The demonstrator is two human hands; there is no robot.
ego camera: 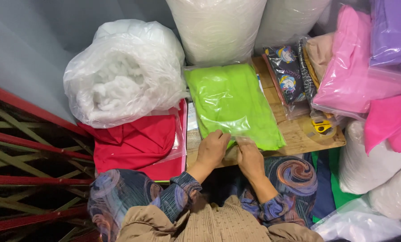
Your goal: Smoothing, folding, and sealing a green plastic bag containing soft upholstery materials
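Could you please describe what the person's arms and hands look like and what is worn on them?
Both hands are bare: the left hand and right hand wear no gloves, and no rings or watch are visible. The forearms are covered by long sleeves in a dark swirl print of blue, purple and orange, ending at the wrists.

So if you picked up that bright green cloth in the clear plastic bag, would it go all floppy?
Probably floppy: the bright green cloth in the clear plastic bag looks like soft folded fabric with nothing stiff inside. It likely feels light. The shiny, wrinkled plastic may be slippery; the left hand and right hand pinch its near edge.
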